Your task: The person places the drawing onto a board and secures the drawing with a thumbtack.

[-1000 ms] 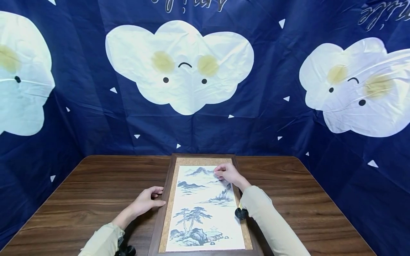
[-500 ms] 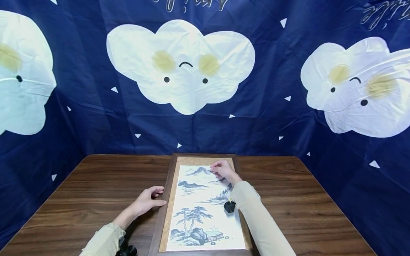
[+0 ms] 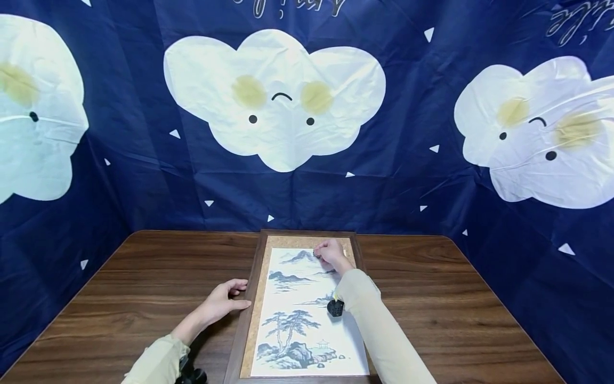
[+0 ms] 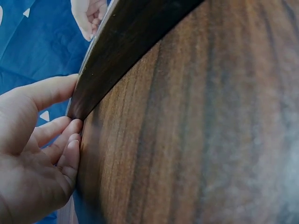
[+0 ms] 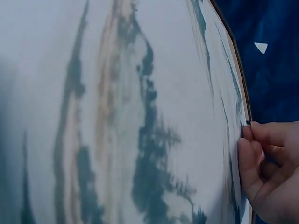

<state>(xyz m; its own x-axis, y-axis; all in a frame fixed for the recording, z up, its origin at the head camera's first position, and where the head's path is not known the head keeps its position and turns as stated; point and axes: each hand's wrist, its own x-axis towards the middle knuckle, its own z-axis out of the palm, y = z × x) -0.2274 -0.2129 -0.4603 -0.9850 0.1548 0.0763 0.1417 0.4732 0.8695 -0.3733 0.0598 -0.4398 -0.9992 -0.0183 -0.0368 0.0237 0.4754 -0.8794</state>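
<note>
A brown wooden frame (image 3: 249,308) with a cork backing (image 3: 307,241) lies on the table, and a sheet with a blue-grey ink landscape (image 3: 283,293) is on the cork. My left hand (image 3: 218,305) touches the frame's left side with thumb and fingertips, as the left wrist view also shows. Over the sheet's upper right part, my right hand (image 3: 332,253) brings thumb and index finger together near the painted mountain. Between those fingertips a tiny dark piece (image 5: 248,123) shows in the right wrist view; I cannot tell its kind. Its other fingers curl against the sheet.
The frame stands on a dark wood-grain table (image 3: 422,298), near its far edge. Behind and at both sides hangs a blue cloth (image 3: 408,160) with white clouds. Black wrist cameras (image 3: 336,308) are strapped on both wrists; the right one is over the sheet.
My right hand and forearm have shifted left and slightly up over the sheet, fingertips still pinched. The left hand stays at the frame's side. The whole view has drifted slightly.
</note>
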